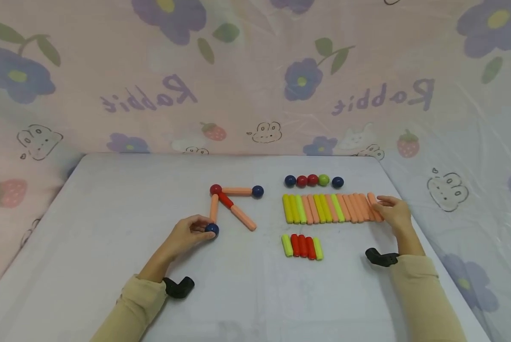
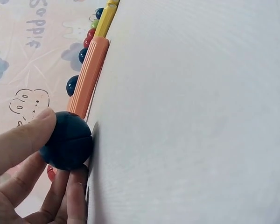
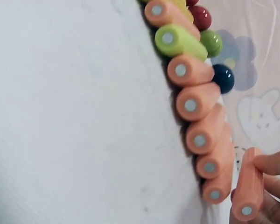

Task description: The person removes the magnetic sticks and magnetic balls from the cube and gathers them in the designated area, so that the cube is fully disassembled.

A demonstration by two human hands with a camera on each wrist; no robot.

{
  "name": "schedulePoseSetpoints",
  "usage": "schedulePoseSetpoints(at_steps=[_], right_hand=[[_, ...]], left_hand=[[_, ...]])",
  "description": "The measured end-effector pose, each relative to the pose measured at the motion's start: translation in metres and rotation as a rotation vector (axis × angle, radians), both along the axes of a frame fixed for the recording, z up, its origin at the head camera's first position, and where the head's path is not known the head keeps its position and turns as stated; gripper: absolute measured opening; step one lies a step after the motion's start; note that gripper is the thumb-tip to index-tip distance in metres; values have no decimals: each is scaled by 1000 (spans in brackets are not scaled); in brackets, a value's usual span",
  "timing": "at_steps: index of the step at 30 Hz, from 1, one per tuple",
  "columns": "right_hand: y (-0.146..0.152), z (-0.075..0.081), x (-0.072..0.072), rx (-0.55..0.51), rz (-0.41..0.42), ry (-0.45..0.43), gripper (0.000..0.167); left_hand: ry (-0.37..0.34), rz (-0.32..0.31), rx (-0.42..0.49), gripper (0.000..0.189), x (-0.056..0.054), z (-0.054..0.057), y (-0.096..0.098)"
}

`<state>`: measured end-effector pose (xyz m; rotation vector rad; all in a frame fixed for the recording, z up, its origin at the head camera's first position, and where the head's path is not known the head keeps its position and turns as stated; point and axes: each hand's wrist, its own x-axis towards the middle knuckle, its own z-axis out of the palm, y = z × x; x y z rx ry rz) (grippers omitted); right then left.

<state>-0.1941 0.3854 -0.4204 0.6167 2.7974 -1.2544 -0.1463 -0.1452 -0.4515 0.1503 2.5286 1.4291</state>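
My left hand (image 1: 190,234) pinches a dark blue ball (image 2: 67,141) between thumb and fingers. That ball sits at the near end of an orange rod (image 1: 214,209), whose far end meets a red ball (image 1: 215,189). From the red ball another orange rod (image 1: 237,191) runs right to a second blue ball (image 1: 258,191). A short red rod (image 1: 225,200) leads off diagonally, with an orange rod (image 1: 243,218) at its end. At the right end of a row of rods, my right hand (image 1: 393,212) pinches an orange rod (image 3: 248,186), tilted beside the last one.
Yellow, green and orange rods (image 1: 317,209) lie side by side on the right of the white table (image 1: 110,199). Behind them is a line of coloured balls (image 1: 313,180). Several short red and green rods (image 1: 302,246) lie nearer. A patterned cloth (image 1: 238,95) hangs behind.
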Motion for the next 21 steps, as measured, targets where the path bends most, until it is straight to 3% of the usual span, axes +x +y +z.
schedulePoseSetpoints(at_steps=[6, 13, 21], right_hand=[[11, -10, -8, -1, -26, 0, 52], [10, -16, -16, 124, -40, -55, 45], [8, -17, -16, 186, -20, -86, 46]], left_hand=[[-1, 0, -5, 37, -1, 0, 2], [-12, 2, 18, 36, 1, 0, 0], [-10, 4, 24, 36, 1, 2, 1]])
